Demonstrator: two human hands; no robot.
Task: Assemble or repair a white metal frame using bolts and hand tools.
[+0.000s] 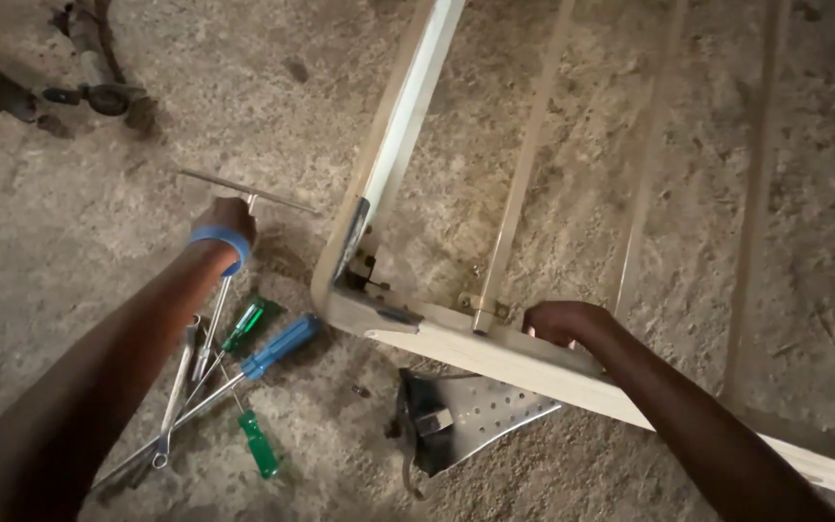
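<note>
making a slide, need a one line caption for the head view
Left hand grips a T-handle wrench above screwdrivers on the floor; right hand holds the pale frame.

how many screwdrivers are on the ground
3: a blue-handled screwdriver beside the frame corner, a green-handled one just left of it, another green one lower down. Others may hide under the left arm.

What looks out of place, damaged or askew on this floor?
Tools lie loose on the ground: a blue-handled screwdriver, two green-handled ones, spanners crossing each other. A perforated metal plate lies detached under the pale frame the right hand holds. The left hand holds a T-handle tool.
</note>
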